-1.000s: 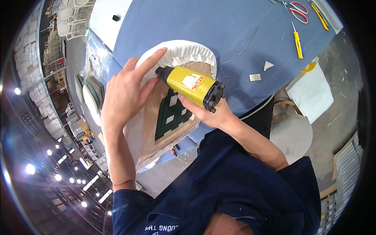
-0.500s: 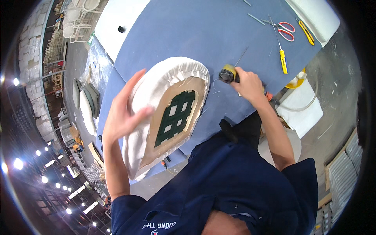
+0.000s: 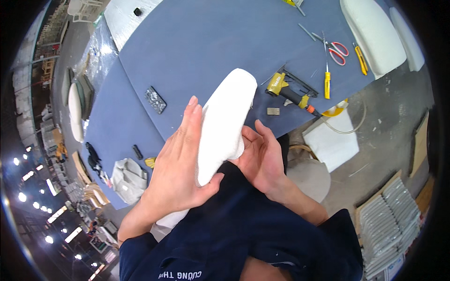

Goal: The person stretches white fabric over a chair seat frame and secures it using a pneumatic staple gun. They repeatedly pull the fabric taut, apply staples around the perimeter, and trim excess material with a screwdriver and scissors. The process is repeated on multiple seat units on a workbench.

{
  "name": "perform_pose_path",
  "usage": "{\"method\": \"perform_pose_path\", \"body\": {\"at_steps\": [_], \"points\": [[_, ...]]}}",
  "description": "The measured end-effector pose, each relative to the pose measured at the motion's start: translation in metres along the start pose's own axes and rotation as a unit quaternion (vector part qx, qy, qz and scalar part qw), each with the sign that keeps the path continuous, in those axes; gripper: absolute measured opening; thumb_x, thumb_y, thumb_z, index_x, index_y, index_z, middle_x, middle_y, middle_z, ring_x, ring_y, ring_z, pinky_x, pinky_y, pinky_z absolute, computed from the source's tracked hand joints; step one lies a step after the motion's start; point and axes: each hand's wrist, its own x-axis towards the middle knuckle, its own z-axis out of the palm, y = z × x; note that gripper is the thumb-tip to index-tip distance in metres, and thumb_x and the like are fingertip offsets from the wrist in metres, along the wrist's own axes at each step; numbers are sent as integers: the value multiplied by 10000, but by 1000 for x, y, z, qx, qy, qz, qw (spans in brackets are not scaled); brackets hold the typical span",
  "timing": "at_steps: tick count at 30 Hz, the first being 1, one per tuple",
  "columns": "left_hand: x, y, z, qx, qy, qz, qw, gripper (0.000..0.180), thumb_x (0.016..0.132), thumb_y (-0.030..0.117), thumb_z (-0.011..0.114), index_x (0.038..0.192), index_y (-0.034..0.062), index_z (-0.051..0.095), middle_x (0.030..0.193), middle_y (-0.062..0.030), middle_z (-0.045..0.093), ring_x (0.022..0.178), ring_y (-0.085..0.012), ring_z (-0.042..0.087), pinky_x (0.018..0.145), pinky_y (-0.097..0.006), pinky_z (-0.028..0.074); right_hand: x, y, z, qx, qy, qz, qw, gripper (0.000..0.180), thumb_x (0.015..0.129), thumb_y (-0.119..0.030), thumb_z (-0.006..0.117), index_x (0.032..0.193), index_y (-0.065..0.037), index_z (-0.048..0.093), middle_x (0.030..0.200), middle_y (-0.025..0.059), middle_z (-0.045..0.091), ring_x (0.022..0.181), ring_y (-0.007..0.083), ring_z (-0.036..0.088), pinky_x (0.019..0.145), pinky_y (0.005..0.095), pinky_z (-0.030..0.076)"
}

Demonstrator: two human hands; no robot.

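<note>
The left hand was nearly flat, fingers extended along the left side of a white fabric-covered cushion, thumb spread by its near end. The right hand was half open, its curled fingers at the cushion's right side, thumb free; from my remote view I could not tell whether its hidden fingertips gripped. The cushion, seen edge-on, slanted between both hands at the near edge of the blue surface. To its right I observed a yellow-and-black pneumatic stapler, then a yellow-handled screwdriver, red-handled scissors and a yellow utility knife. A speckled phone lay leftward.
</note>
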Motion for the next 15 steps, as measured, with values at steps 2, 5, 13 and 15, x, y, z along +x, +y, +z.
{"method": "perform_pose_path", "body": {"at_steps": [2, 5, 13, 15], "points": [[1, 11, 8, 13, 13, 34, 999, 1199, 700, 102, 805, 1720, -74, 201, 1752, -386, 249, 1533, -554, 452, 1237, -513, 438, -11, -10, 10, -2, 35, 3, 999, 594, 1162, -476, 415, 1479, -5, 589, 1464, 144, 690, 1371, 258, 642, 1193, 471, 456], [4, 24, 21, 54, 18, 66, 996, 1161, 706, 86, 799, 1708, -83, 237, 1747, -384, 262, 1528, -567, 452, 1237, -526, 436, -26, -14, 33, -44, 125, -19, 991, 585, 1167, -471, 402, 1512, -28, 566, 1484, 111, 666, 1396, 235, 616, 1202, 462, 446], [8, 50, 34, 124, -33, 61, 990, 1000, 699, 62, 787, 1642, 4, 460, 1754, -214, 363, 1566, -497, 418, 1138, -557, 503, -22, 14, 19, -128, 84, -168, 974, 577, 1220, -455, 321, 1626, -62, 437, 1545, 122, 593, 1415, 250, 595, 1188, 447, 490], [6, 51, 35, 122, -54, 59, 989, 916, 760, 87, 761, 1640, 95, 508, 1769, -131, 372, 1585, -479, 389, 1126, -584, 510, -21, 18, 10, -107, 75, -180, 975, 588, 1221, -465, 310, 1625, -57, 436, 1545, 130, 593, 1413, 257, 600, 1180, 446, 505]]}}
